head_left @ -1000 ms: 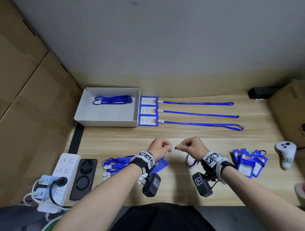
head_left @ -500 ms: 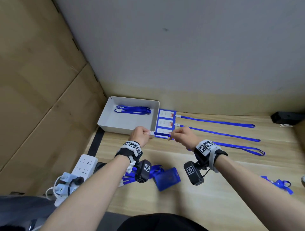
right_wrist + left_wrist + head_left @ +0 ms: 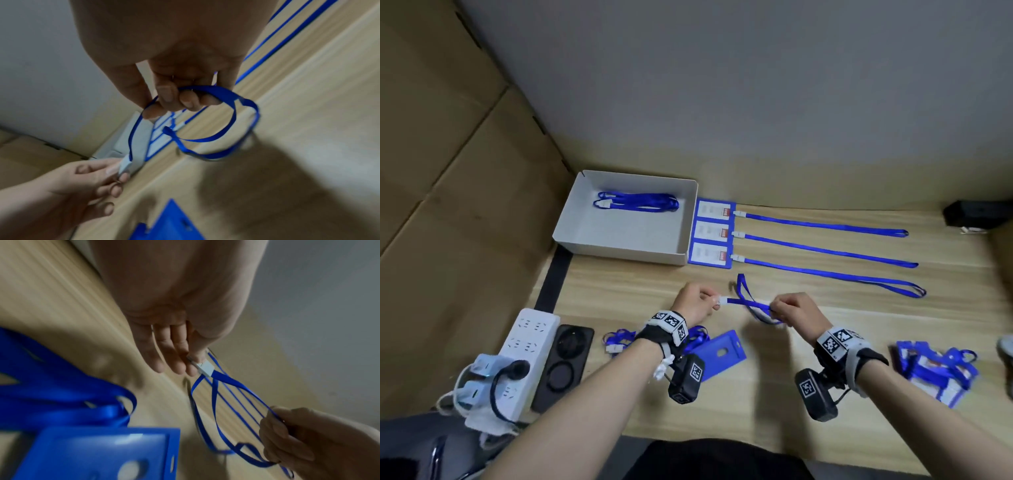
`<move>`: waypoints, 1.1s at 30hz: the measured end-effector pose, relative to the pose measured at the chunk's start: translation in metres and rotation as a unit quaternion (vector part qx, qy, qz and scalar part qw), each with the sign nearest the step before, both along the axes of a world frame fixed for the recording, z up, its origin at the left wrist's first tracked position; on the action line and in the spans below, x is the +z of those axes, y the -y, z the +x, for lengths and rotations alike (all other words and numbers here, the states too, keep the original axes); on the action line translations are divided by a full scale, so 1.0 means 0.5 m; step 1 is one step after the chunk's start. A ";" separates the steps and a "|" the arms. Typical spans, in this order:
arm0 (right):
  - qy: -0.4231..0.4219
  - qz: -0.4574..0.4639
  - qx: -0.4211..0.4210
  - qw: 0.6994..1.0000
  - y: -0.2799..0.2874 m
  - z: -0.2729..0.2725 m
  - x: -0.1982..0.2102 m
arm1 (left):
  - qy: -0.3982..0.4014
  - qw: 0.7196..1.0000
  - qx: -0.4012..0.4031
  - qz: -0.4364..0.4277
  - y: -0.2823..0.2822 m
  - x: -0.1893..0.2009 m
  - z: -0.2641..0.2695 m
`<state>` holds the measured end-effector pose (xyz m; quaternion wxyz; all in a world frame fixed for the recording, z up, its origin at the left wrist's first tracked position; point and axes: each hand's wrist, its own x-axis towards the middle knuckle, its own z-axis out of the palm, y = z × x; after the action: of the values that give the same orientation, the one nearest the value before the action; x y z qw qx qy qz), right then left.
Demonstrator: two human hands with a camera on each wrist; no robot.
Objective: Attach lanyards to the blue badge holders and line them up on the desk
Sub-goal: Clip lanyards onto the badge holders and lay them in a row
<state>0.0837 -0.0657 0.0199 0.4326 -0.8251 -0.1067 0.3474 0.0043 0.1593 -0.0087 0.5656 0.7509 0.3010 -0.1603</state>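
My left hand (image 3: 697,301) pinches the white clip end (image 3: 204,367) of a blue lanyard (image 3: 748,301) just above the desk. My right hand (image 3: 792,310) grips the lanyard's looped strap (image 3: 207,113) a short way to the right. A loose blue badge holder (image 3: 717,353) lies face down on the desk below my left wrist. Three finished badge holders (image 3: 712,234) with straightened lanyards (image 3: 825,251) lie in a row beside the white box.
The white box (image 3: 585,233) at the back left holds more lanyards (image 3: 637,202). Spare lanyards (image 3: 619,341) lie near my left wrist, a pile of badge holders (image 3: 941,370) at the right. A power strip (image 3: 517,359) and a dark device (image 3: 566,359) sit at the left edge.
My hands have pulled back from the finished row toward me and moved apart, stretching the lanyard between them. The head view has shifted too.
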 end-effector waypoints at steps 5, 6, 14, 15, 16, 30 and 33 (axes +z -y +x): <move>0.030 -0.100 -0.014 0.994 0.086 0.009 -0.079 | 0.018 0.997 -0.064 0.034 0.066 -0.047 0.034; 0.034 -0.114 -0.014 0.993 0.095 0.012 -0.089 | 0.024 0.994 -0.095 0.049 0.073 -0.050 0.044; 0.036 -0.193 -0.010 0.980 0.128 0.032 -0.134 | -0.016 0.942 -0.294 0.160 0.103 -0.064 0.147; 0.036 -0.194 -0.007 0.980 0.131 0.033 -0.139 | -0.031 0.939 -0.295 0.175 0.107 -0.065 0.158; 0.036 -0.195 -0.004 0.980 0.133 0.034 -0.143 | -0.049 0.937 -0.292 0.187 0.110 -0.067 0.166; 0.047 -0.165 -0.009 0.985 0.200 0.039 -0.149 | -0.137 0.947 -0.225 0.182 0.095 -0.068 0.129; 0.084 -0.131 -0.016 0.988 0.211 0.044 -0.135 | -0.136 0.957 -0.199 0.159 0.089 -0.062 0.100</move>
<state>0.1058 -0.1712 -0.0473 0.3154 -0.9027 -0.0832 0.2806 0.0541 0.1147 -0.0395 0.3493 0.8470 0.2412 -0.3200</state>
